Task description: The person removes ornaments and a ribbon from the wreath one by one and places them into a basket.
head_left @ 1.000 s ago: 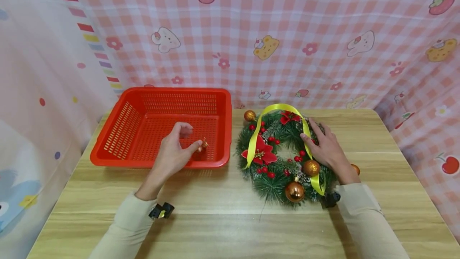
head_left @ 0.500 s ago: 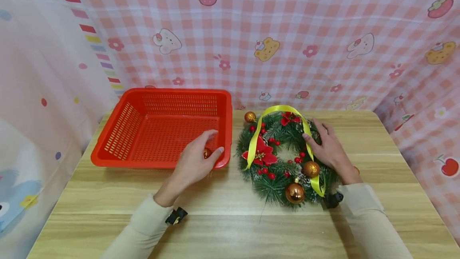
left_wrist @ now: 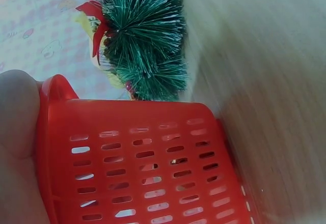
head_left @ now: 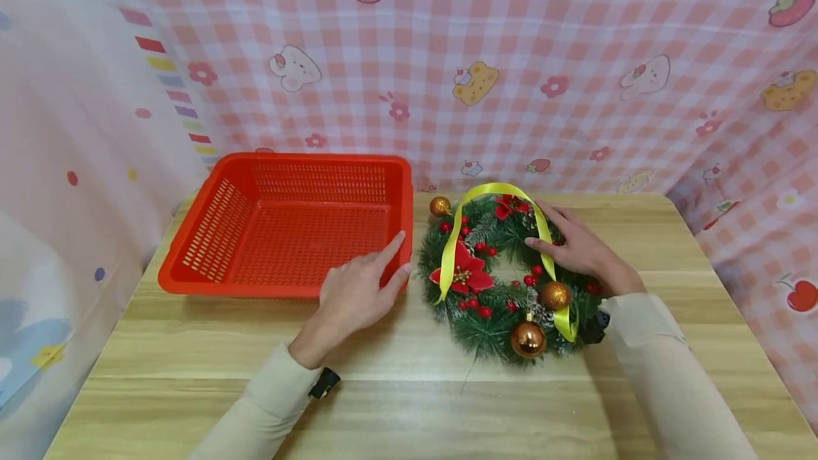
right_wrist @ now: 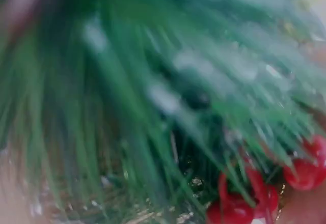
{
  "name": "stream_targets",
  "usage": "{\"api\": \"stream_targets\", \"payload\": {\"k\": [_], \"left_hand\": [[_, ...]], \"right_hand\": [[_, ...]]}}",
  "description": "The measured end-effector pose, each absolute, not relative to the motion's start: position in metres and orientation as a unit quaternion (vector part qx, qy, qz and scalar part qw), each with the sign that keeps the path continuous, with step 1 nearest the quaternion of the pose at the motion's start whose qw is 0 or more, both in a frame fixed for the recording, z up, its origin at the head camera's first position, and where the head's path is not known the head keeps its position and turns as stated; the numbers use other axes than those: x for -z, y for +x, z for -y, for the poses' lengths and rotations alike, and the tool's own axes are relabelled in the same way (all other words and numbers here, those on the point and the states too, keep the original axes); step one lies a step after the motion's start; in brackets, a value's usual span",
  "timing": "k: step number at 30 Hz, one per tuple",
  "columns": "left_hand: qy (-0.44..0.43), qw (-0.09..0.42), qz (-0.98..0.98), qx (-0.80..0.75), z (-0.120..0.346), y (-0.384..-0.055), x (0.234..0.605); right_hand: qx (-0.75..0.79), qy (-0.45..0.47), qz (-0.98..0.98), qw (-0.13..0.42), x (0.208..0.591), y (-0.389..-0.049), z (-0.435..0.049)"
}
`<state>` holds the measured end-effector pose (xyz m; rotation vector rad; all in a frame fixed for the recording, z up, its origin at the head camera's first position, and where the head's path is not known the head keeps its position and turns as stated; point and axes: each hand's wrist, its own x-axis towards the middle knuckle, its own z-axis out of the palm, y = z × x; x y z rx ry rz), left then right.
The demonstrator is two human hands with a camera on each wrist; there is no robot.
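Observation:
My left hand [head_left: 358,293] is at the front right corner of the red plastic basket [head_left: 171,272], index finger and thumb stretched out at the rim. Its other fingers are mostly hidden. A gold glint [left_wrist: 178,161] shows through the basket's slots in the left wrist view. My right hand [head_left: 578,247] rests on the back right of a green Christmas wreath [head_left: 486,332], thumb across its yellow ribbon [head_left: 450,261]. The wreath carries red poinsettias [head_left: 469,272], red berries, a glittery orange bauble [head_left: 554,295] and a shiny copper bauble [head_left: 528,339]. Green needles [right_wrist: 127,81] fill the right wrist view.
Basket and wreath stand side by side on a wooden table [head_left: 409,403], with a narrow gap between them. A small glittery bauble [head_left: 439,206] lies at the wreath's back left. A pink checked curtain [head_left: 409,91] hangs behind the table.
My left hand has moved right from inside the basket to its corner; the small copper ornament is out of sight in the head view. My right hand has shifted slightly left on the wreath.

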<state>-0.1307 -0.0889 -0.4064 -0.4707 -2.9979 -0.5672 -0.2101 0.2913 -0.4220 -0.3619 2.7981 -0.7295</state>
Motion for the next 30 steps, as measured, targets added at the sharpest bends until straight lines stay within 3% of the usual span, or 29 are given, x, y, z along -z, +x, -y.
{"api": "stream_targets", "payload": {"k": [18, 30], "left_hand": [[-0.146, 0.014, 0.973, 0.177, 0.091, -0.133, 0.404], [-0.153, 0.011, 0.972, 0.179, 0.090, -0.132, 0.407]], "right_hand": [[0.230, -0.035, -0.962, 0.145, 0.419, -0.184, -0.282], [0.269, -0.054, -0.934, 0.228, 0.386, -0.160, -0.303]]}}
